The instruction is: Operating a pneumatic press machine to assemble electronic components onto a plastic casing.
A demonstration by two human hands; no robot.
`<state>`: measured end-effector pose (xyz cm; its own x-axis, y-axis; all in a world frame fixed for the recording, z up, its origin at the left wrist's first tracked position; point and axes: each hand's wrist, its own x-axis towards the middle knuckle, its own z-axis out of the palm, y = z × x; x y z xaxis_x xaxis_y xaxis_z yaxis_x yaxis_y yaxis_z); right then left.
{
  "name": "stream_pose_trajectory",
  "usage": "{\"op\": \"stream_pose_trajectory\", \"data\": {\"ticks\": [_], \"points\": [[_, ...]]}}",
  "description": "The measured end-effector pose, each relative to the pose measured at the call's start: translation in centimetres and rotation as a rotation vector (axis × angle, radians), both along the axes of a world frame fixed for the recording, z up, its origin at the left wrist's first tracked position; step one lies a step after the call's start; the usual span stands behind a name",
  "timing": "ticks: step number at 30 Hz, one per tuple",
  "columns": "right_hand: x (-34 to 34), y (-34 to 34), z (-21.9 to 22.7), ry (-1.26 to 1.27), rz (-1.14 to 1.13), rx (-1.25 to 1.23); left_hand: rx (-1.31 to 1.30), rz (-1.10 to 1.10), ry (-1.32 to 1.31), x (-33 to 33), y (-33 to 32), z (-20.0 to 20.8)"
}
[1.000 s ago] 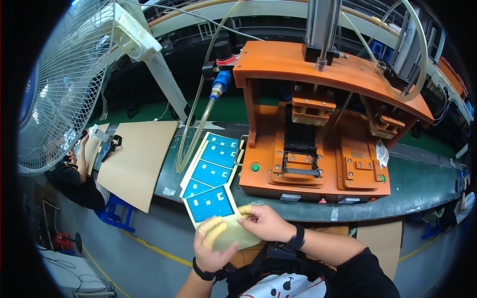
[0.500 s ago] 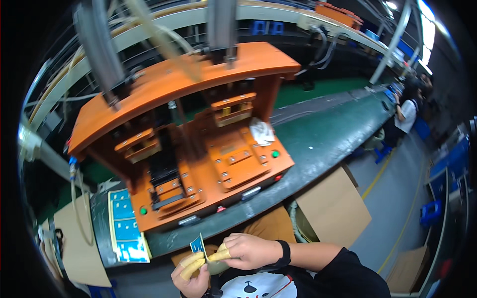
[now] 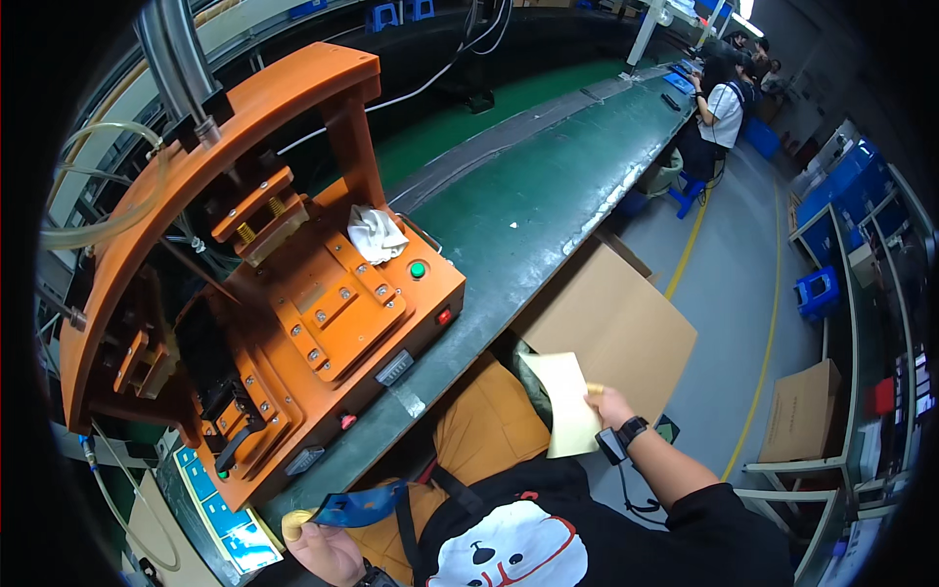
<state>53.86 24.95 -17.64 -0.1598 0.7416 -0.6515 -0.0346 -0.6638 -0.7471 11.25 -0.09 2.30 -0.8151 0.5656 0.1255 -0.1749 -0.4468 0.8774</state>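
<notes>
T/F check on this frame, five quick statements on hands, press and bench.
1. The right hand holds a pale yellow sheet. True.
2. The left hand holds a blue piece. True.
3. The yellow sheet lies on the orange press. False: it is held out to the person's right, over the cardboard box beside the bench.
4. A white cloth sits on the press. True.
5. The green bench to the right of the press is piled with boxes. False: that stretch shows none; the boxes stand on the floor.
</notes>
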Motion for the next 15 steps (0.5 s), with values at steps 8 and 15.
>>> {"op": "stream_pose_trajectory", "data": {"ticks": [8,15], "points": [[4.4,-3.7,-10.3,-0.093,-0.041,-0.410,-0.058,-0.075,0.064,-1.1,-2.0,-0.9],[-4.8,-0.3,5.7,-0.438,0.195,-0.078,-0.069,0.105,0.114,-1.2,-2.3,-0.1]]}}
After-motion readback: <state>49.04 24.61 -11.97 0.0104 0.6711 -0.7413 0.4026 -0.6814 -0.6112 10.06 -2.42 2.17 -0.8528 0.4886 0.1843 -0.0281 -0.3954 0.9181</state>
